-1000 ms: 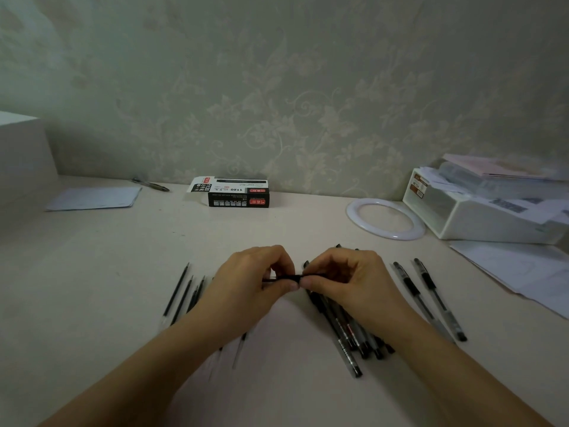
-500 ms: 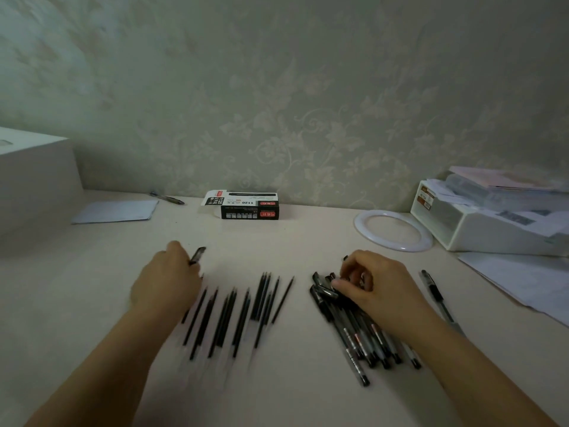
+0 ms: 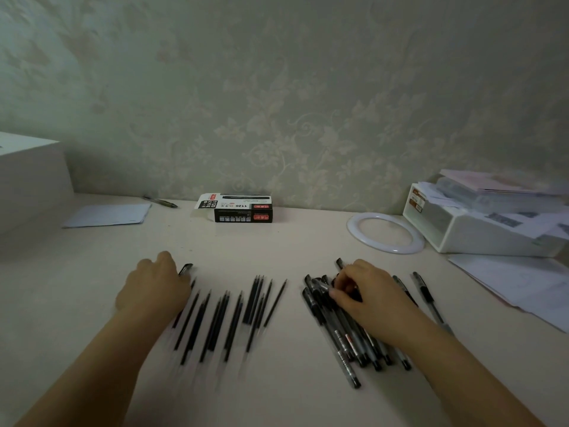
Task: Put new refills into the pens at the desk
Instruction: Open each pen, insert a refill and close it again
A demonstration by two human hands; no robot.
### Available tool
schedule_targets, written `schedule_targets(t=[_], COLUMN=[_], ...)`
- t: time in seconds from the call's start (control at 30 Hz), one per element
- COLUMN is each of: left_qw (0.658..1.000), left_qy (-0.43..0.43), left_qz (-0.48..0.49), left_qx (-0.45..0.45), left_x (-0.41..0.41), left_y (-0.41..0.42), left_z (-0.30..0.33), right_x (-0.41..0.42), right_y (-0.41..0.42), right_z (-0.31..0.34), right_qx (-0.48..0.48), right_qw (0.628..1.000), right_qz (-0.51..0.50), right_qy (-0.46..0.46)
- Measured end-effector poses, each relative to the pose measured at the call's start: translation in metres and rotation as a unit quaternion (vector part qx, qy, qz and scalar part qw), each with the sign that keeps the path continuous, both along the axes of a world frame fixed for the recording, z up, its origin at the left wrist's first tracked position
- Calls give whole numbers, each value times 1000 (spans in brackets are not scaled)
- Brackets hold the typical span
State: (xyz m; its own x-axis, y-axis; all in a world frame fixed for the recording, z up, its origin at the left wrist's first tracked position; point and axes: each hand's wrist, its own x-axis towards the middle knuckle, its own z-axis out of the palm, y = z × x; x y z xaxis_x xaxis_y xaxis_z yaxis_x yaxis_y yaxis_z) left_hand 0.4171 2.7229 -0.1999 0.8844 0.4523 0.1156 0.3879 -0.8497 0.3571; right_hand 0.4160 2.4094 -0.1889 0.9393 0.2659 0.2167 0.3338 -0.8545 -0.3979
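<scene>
Refills: thin black rods, fanned on table. Left hand grips a pen cap; right hand pinches among clear-barrelled pens.

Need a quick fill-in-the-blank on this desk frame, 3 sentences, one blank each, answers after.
1. The loose refills lie in a row between the left hand and the pile of ___.
2. The right hand rests on the pen pile, while the left hand holds a small ___ piece.
3. The white ring lies flat beside the white ___ at the desk's right.

Answers: pens; black; box
</scene>
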Motion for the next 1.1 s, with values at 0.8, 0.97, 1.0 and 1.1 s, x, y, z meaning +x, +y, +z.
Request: schedule_targets(t=[0.8, 0.97, 1.0, 1.1], left_qw=[880, 877, 883, 897], left_qy=[-155, -167, -175, -199], left_qz=[-430, -437, -429, -395], left_qx=[-126, -110, -77, -8], left_x=[-29, -31, -30, -29], left_y=[-97, -101, -100, -97], left_z=[3, 2, 1, 2], right_x=[-14, -16, -16, -16], right_y=[34, 36, 37, 38], right_z=[-1, 0, 0, -1], right_qx=[436, 449, 451, 451], right_qw=[885, 880, 879, 880], right_qz=[88, 105, 108, 112], right_qy=[138, 115, 112, 99])
